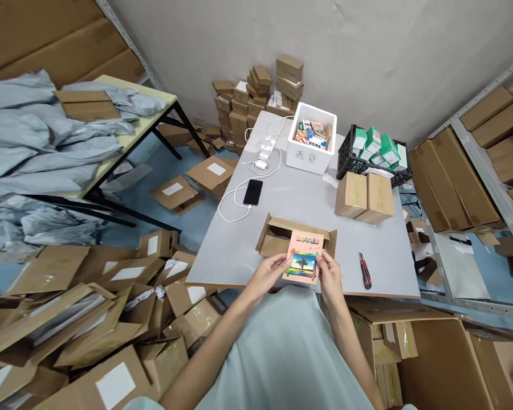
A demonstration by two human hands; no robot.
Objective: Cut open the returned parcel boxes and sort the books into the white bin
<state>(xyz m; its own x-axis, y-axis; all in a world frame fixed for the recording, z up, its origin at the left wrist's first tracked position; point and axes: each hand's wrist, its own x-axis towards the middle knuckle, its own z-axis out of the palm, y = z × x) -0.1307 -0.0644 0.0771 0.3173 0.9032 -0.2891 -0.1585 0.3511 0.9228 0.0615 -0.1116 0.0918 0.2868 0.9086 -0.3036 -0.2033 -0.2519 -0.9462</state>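
Between my two hands is a pink booklet [304, 244] with a tree picture in a rainbow frame on its cover. My left hand [270, 269] pinches its left edge, and my right hand [330, 272] grips the right edge. Just behind the booklet, an opened cardboard box [268, 244] lies on the grey table [299, 196], partly hidden by the booklet. To the right of my right hand rests a red and black utility knife [365, 272].
A phone [253, 192] with a white cable lies left on the table. Behind stand a white foam box [310, 162] of packs, a black crate [346, 151] of green boxes and two taped cartons [365, 196]. Opened cartons [115, 381] crowd the floor at left.
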